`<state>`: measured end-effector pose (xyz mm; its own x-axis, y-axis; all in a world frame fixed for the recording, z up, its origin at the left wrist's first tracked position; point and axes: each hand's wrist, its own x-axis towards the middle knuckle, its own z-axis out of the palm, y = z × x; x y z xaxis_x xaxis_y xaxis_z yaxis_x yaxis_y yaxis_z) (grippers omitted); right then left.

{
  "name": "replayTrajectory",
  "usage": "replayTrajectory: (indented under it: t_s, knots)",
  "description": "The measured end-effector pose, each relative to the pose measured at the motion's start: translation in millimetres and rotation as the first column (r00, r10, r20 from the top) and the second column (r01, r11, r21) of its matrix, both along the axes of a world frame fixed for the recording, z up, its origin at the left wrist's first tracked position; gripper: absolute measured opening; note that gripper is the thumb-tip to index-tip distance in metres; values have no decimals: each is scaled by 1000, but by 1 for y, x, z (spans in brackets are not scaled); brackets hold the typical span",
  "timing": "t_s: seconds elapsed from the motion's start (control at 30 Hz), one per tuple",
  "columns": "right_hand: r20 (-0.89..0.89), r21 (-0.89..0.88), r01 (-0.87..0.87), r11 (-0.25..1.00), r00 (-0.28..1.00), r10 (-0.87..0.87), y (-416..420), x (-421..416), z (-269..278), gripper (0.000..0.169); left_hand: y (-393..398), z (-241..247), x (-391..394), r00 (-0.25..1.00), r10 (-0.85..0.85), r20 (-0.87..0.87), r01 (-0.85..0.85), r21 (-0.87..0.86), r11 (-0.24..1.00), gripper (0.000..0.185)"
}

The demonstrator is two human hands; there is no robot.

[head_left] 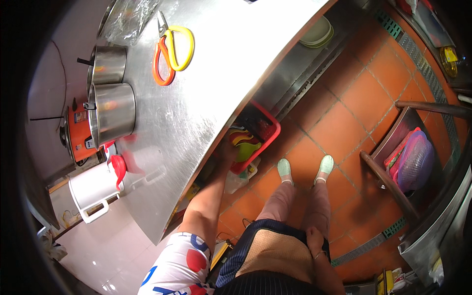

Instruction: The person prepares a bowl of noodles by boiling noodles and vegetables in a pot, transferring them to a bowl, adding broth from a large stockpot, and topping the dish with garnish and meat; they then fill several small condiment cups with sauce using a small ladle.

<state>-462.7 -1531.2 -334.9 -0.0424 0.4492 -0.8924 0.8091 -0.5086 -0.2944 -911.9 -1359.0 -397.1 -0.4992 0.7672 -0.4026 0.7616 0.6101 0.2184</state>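
Note:
My left hand [227, 149] reaches under the edge of the steel table [177, 136], in shadow, beside a red plastic basket [277, 129]. Inside the basket lie a green plastic scoop [247, 151] and several yellow and red pieces like it. My fingers are near the green scoop, but whether they grip it is too dark to see. Down at my waist, my right hand [315, 239] has its fingers curled by the edge of the dark striped apron [280, 225]. Whether it holds the cloth is not plain.
On the table lie scissors [167, 51] with orange and yellow handles, near steel pots [114, 110] and a plastic bag [127, 22]. A white jug [96, 193] and an orange cooker [78, 129] stand beyond. A wooden chair [385, 184] at right bears a purple colander [416, 158].

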Motion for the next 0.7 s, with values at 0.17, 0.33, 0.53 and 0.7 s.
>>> replayTrajectory:
  t_s: [0.17, 0.33, 0.53, 0.7]
  knots:
    - [-12, 8, -22, 1000, 1000, 22, 0, -2, 1, 21, -4, -25, -25, 990, -73, 121, 72, 15, 997, 80]
    - [-208, 29, 95, 995, 974, -87, 10, -8, -26, 15, -22, -55, -52, 953, -183, 242, 172, 67, 983, 67]
    - [-568, 203, 300, 932, 812, -138, 146, -149, 2, 13, -14, -70, -55, 836, -118, 535, 83, 89, 993, 59]
    - [-653, 190, 328, 925, 746, -131, 209, -237, 20, 35, -37, -57, -54, 561, 310, 767, -370, -102, 923, 56]
